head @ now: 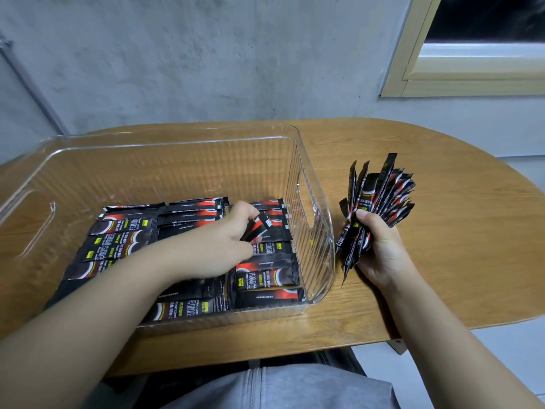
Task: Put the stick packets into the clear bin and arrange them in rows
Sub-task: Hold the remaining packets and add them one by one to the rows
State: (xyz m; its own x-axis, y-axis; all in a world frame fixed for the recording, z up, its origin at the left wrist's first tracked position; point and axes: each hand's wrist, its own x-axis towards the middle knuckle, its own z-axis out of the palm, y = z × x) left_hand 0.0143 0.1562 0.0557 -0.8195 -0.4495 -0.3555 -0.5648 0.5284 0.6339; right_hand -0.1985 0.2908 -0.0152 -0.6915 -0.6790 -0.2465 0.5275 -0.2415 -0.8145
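A clear ribbed plastic bin (312, 184) stands on the wooden table. Several black-and-red stick packets (124, 240) lie flat in rows on its floor, filling the near half. My left hand (224, 240) reaches inside the bin and pinches one stick packet (259, 227) between thumb and fingers, just above the laid rows near the bin's right side. My right hand (380, 246) is outside the bin to its right and grips a fanned bundle of stick packets (380, 196), held upright over the table.
The rounded wooden table (442, 231) has bare surface to the right of the bin. The far half of the bin floor holds no packets. A grey concrete wall and a window frame (413, 69) stand behind. My lap shows below the table's near edge.
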